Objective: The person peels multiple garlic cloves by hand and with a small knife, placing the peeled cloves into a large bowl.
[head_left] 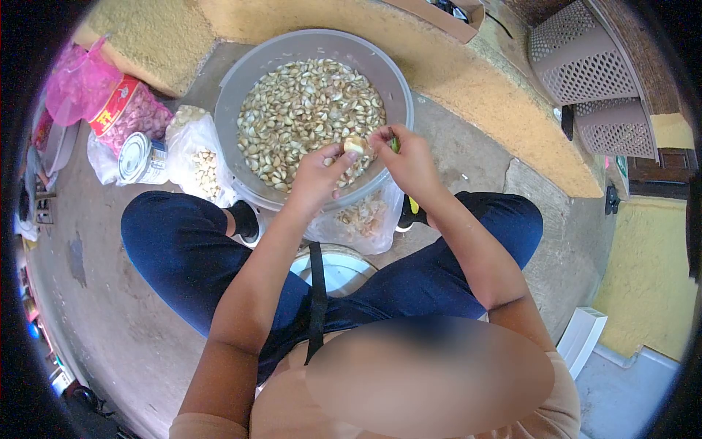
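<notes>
My left hand is closed on a pale garlic clove, pinched between thumb and fingers above the near side of a wide grey tub. Garlic cloves in papery skins fill much of that tub. Right beside the clove, my right hand has its fingers curled in around a small green object, mostly covered by the hand. Loose papery skins lie on a clear plastic bag below my hands, between my feet.
Left of the tub stand a white plastic bag with peeled cloves, a can and a pink net sack of garlic. A low yellow wall runs behind the tub. Grey perforated baskets are at upper right.
</notes>
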A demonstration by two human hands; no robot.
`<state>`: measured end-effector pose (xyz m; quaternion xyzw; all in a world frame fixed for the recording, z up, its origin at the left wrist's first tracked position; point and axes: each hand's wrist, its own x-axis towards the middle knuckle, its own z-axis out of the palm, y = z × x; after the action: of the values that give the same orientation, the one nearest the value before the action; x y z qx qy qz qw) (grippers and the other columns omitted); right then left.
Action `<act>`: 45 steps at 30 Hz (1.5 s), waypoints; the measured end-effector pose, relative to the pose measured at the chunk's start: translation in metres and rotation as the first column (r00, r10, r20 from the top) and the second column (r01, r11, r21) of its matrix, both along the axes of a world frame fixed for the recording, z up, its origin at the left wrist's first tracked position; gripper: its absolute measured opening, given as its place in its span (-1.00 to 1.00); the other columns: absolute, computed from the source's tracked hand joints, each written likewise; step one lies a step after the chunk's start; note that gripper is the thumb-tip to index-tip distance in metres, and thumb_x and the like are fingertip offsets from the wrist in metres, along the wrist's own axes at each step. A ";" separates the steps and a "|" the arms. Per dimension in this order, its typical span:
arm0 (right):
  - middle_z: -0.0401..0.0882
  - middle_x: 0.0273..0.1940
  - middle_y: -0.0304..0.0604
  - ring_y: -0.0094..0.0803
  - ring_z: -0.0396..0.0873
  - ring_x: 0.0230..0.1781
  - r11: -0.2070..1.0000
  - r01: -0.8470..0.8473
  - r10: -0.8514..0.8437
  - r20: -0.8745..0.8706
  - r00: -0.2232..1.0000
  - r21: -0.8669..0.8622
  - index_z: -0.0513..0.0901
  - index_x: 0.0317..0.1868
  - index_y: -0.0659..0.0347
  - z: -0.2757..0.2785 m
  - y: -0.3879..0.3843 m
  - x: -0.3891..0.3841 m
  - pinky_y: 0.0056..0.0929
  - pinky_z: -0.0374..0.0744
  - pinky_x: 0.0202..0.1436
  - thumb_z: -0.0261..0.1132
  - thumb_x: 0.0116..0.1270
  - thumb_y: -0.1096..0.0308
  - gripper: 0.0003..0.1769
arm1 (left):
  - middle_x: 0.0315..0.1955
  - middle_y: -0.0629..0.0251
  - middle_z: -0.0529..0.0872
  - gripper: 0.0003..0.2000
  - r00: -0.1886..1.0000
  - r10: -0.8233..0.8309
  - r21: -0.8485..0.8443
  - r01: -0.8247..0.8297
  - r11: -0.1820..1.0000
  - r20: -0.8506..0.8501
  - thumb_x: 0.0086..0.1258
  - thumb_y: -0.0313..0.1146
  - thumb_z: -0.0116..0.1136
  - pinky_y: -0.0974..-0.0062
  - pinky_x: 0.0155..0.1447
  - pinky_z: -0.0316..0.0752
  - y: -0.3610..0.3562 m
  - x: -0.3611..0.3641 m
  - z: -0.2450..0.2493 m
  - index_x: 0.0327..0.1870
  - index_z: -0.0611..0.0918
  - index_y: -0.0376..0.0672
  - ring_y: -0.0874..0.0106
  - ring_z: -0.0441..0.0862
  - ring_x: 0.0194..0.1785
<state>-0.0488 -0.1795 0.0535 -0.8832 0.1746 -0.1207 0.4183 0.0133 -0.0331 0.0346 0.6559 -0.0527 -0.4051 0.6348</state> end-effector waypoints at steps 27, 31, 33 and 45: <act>0.53 -0.44 0.13 -0.03 0.52 -0.39 0.998 -0.033 0.036 -0.048 0.998 0.054 0.53 -0.32 0.37 -0.007 -0.004 0.005 -0.30 0.45 -0.30 0.19 0.11 0.28 -0.73 | -0.34 0.28 0.58 -0.73 0.827 -0.022 0.085 -0.031 0.996 0.562 0.16 -0.34 0.13 0.64 -0.37 0.39 -0.003 0.001 -0.013 -0.16 0.56 -0.29 0.54 0.50 -0.44; 0.55 -0.45 -0.02 -0.31 0.52 -0.43 0.995 -0.099 0.098 0.050 0.994 0.024 0.54 -0.31 0.34 0.004 -0.002 0.005 -0.44 0.45 -0.31 0.22 0.09 0.31 -0.75 | -0.35 0.20 0.59 -0.73 0.852 -0.003 0.064 -0.036 0.997 0.524 0.12 -0.34 0.16 0.59 -0.25 0.38 -0.002 0.001 -0.014 -0.19 0.57 -0.30 0.43 0.53 -0.35; 0.56 -0.46 -0.09 -0.45 0.51 -0.45 0.993 -0.112 0.113 0.049 0.992 -0.023 0.56 -0.32 0.33 0.009 0.000 0.004 -0.51 0.44 -0.34 0.24 0.07 0.32 -0.76 | -0.35 0.14 0.59 -0.73 0.825 0.009 0.055 -0.049 0.997 0.565 0.09 -0.35 0.18 0.55 -0.15 0.39 -0.001 0.001 -0.014 -0.20 0.57 -0.30 0.35 0.56 -0.28; 0.50 -0.59 -0.27 -0.62 0.38 -0.69 0.967 0.012 0.042 -0.207 0.977 0.253 0.58 -0.42 0.30 0.004 0.005 0.004 -0.60 0.37 -0.65 0.29 0.01 0.28 -0.77 | -0.35 0.14 0.57 -0.73 0.552 -0.063 0.145 -0.106 0.984 0.831 0.04 -0.43 0.15 0.45 -0.21 0.44 0.000 -0.005 -0.005 -0.18 0.57 -0.26 0.23 0.55 -0.30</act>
<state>-0.0445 -0.1747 0.0573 -0.8316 0.2254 -0.0001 0.5076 0.0085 -0.0330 0.0293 0.8238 -0.3022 -0.0417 0.4777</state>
